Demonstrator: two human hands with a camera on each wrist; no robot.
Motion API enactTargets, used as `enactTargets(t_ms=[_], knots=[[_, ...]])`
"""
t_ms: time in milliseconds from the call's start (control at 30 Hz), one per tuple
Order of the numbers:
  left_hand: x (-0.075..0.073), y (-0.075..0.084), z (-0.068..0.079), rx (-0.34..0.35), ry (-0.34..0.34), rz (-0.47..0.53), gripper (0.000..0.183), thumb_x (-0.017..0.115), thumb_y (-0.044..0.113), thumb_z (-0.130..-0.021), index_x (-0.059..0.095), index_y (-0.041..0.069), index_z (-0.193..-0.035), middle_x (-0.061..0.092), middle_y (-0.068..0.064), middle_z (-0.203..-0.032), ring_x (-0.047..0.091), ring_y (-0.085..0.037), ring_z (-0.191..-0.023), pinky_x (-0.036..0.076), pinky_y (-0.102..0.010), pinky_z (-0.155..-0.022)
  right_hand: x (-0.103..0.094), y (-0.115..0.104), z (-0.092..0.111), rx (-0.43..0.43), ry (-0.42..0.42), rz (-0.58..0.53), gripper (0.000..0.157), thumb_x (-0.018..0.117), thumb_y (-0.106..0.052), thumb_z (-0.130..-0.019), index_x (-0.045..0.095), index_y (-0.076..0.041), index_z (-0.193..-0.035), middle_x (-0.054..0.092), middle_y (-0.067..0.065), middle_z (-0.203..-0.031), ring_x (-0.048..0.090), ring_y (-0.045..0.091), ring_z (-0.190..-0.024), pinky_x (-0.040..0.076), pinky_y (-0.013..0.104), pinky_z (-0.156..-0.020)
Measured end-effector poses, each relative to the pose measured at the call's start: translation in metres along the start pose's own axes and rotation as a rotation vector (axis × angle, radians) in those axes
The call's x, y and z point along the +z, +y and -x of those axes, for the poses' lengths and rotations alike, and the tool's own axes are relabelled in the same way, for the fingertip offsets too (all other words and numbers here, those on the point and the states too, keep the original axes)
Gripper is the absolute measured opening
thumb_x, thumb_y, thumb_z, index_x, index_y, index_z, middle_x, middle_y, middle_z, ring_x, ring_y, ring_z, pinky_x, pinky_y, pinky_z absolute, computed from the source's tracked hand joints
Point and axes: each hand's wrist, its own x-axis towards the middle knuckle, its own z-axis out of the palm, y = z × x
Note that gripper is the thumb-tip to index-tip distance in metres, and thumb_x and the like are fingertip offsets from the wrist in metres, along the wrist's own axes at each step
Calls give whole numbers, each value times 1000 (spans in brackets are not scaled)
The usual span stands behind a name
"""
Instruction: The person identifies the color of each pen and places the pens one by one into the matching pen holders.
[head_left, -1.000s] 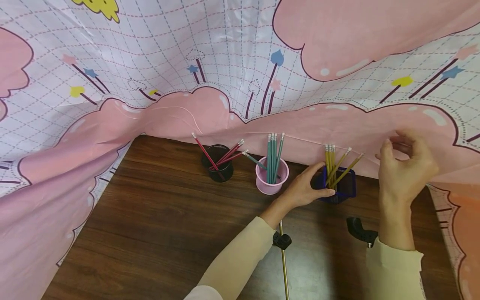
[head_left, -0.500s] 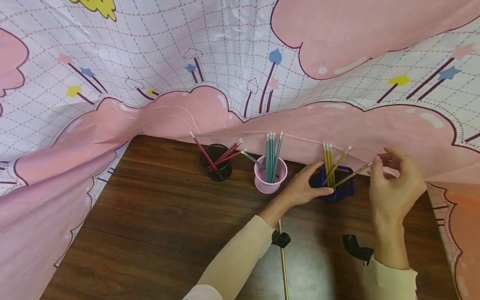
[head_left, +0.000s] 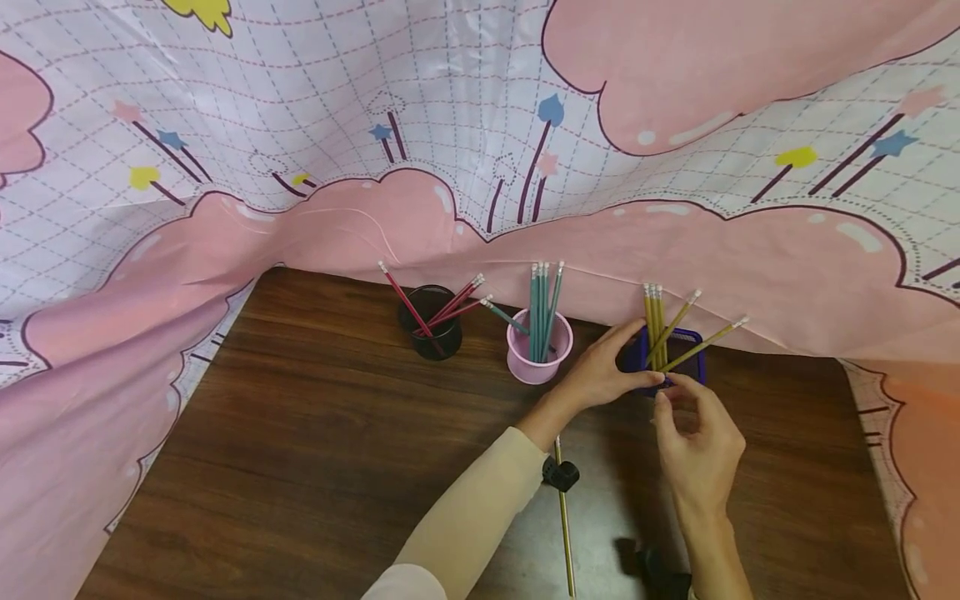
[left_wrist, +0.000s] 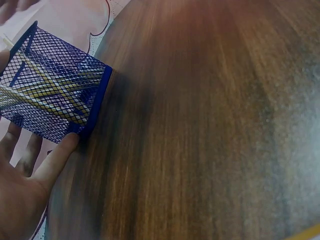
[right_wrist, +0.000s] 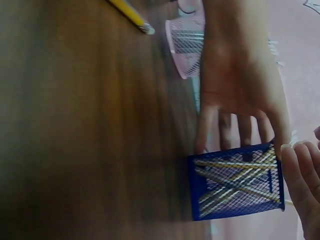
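Note:
A blue mesh pencil cup (head_left: pixel 702 362) stands at the table's back right and holds several yellow pencils (head_left: pixel 653 321); two of them lean right. My left hand (head_left: pixel 600 377) grips the cup from its left, thumb at the front rim and fingers spread along the side. In the left wrist view the cup's mesh wall (left_wrist: pixel 57 85) shows the pencils crossing inside. My right hand (head_left: pixel 702 454) hovers at the cup's front rim, fingers loosely bent, with nothing visible between them. Its fingertips appear beside the cup's rim in the right wrist view; whether they touch it I cannot tell.
Left of the blue cup stand a pink cup (head_left: pixel 531 372) with teal pencils (head_left: pixel 542 308) and a black mesh cup (head_left: pixel 444 346) with red pencils (head_left: pixel 398 292). One loose yellow pencil (head_left: pixel 566 542) lies on the brown table (head_left: pixel 300 467). A patterned cloth (head_left: pixel 337 217) hangs behind.
My right hand came from the right, touched the end of the rightmost yellow pencil, then moved left and down to the cup's front. That pencil now leans further right. My left hand stayed put.

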Motion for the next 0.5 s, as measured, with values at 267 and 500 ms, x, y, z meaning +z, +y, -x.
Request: enactTargets(t_ms=[267,500], knots=[[0,-3,1,-9,7,18,83,77,50,-83,34,35,-153,44,11,-149,47,-5,-130,40,-30,-106,-3,0,27,89,-117,29,33,70,1,-87,68,-2,-119,70,7,-91,61,-12,-77,50,8,-62],[1,-2,0,-19,-4,36,84,76,52,-83,33,37,-154,42,12,-150,45,-6,-132,40,-33,-107,1,-2,46,89,-115,31,38,71,7,-84,67,-3,-120,70,8,-88,62,-7,-76,52,12,-57]])
